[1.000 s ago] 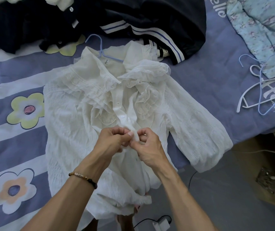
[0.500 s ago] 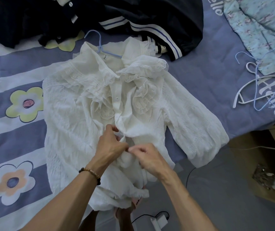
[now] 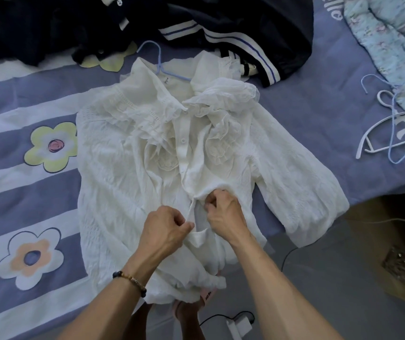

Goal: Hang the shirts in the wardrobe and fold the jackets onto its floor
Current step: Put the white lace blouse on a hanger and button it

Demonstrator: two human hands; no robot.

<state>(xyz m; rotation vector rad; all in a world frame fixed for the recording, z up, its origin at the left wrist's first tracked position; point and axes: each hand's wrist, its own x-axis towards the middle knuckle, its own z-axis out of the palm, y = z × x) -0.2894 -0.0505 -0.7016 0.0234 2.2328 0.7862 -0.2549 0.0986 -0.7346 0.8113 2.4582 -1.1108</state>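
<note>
White shirt (image 3: 128,182) lies collar-away; we pinch its placket, left hand (image 3: 164,229) nearer its hem than right hand (image 3: 226,214).

The white shirt (image 3: 128,182) covers the middle of the bed (image 3: 302,123), its hem hanging over the near edge. Along the far edge a heap of dark jackets (image 3: 221,23) blocks the way, touching the shirt's collar. Bare cover lies open to the left of the shirt, as far as the left edge. To the right, a strip of bare cover runs between the shirt's sleeve and the loose hangers (image 3: 392,133) near the right edge, with a floral garment (image 3: 387,38) filling the far right corner.
</note>
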